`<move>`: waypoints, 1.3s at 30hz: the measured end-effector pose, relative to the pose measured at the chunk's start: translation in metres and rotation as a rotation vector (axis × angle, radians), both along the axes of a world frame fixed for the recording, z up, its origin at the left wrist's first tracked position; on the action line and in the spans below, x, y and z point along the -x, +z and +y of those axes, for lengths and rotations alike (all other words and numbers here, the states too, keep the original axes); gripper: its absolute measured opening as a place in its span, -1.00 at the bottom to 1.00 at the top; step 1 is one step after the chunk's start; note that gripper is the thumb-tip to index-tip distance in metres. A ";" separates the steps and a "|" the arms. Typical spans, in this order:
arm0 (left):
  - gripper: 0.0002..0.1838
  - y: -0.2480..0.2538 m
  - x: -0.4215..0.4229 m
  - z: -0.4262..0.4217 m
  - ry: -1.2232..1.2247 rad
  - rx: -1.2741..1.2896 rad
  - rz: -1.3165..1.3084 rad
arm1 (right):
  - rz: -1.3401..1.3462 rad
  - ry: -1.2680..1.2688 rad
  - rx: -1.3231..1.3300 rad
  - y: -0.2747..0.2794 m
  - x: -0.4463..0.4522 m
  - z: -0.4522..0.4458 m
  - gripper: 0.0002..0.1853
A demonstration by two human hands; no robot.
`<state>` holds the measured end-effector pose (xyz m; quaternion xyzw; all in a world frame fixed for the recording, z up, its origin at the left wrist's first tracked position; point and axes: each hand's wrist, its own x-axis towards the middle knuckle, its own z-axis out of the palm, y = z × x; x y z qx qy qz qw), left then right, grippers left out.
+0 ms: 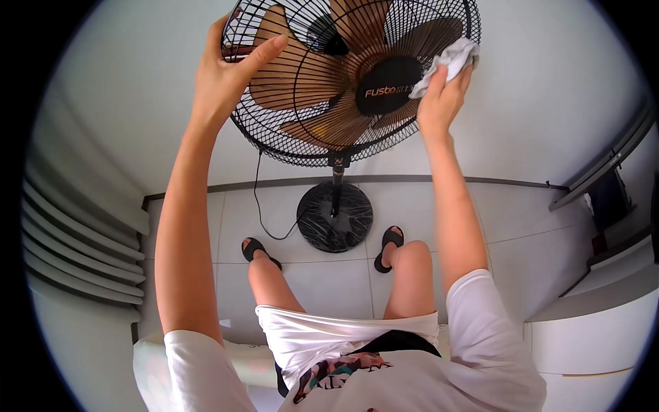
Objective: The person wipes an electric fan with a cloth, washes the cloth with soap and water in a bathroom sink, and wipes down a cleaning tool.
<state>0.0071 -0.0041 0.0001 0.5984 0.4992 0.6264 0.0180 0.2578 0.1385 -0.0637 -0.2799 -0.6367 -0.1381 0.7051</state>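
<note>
A white wall [549,89] fills the background, meeting a pale tiled floor [515,206] along a dark skirting strip, with a grey pleated curtain [75,233] hanging at the left. Right before the person stands a black pedestal fan [322,82], its round wire guard raised between both arms and cut off by the top edge of the view, brown blades showing through the bars. A white-fronted cabinet [597,336] is at the lower right, and the person's white shirt [425,384] takes up the bottom. The fan's round, marble-patterned base [336,226] rests on the tiles between the feet. The left hand [226,79] has hold of the guard's left edge, thumb spread wide across the front bars and fingers bent around behind, where they are partly hidden. The right hand [445,99], its fingers closed on a crumpled white cloth [453,60], keeps it against the guard's right side. Two dark sandals [393,235] flank the base, a thin black cord [256,199] loops down at its left, and orange lettering [379,92] marks the black hub cover
</note>
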 end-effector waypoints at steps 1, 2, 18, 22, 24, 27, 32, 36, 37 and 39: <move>-0.20 0.000 -0.001 0.000 -0.001 -0.001 -0.005 | -0.005 -0.001 -0.001 -0.013 0.003 0.002 -0.51; -0.20 0.000 -0.002 0.000 0.017 0.016 -0.004 | 0.027 -0.002 0.033 -0.028 0.007 0.001 -0.51; -0.17 0.000 0.005 0.004 -0.027 -0.002 0.022 | 0.716 0.257 0.534 -0.144 0.010 -0.024 -0.59; -0.13 0.009 -0.005 -0.007 -0.007 0.056 -0.032 | 0.583 0.352 0.387 -0.067 -0.018 0.012 -0.58; -0.08 0.010 -0.006 -0.008 0.009 0.065 -0.096 | 0.460 0.244 0.452 -0.071 -0.021 0.029 -0.55; -0.10 0.019 -0.022 -0.022 -0.006 0.092 -0.084 | 0.555 0.215 0.410 -0.111 0.012 0.019 -0.54; -0.10 0.013 -0.024 -0.020 0.095 0.035 -0.058 | 0.835 0.179 0.553 -0.178 0.090 -0.004 -0.79; -0.06 0.017 -0.025 -0.024 0.114 0.062 -0.043 | 1.169 0.649 0.867 -0.165 0.127 -0.062 -0.75; -0.04 0.018 -0.025 -0.025 0.116 0.075 -0.036 | 1.214 0.597 0.956 -0.162 0.132 -0.068 -0.74; -0.03 0.012 -0.015 -0.017 0.127 0.065 -0.034 | 1.210 0.608 1.091 -0.174 0.131 -0.078 -0.74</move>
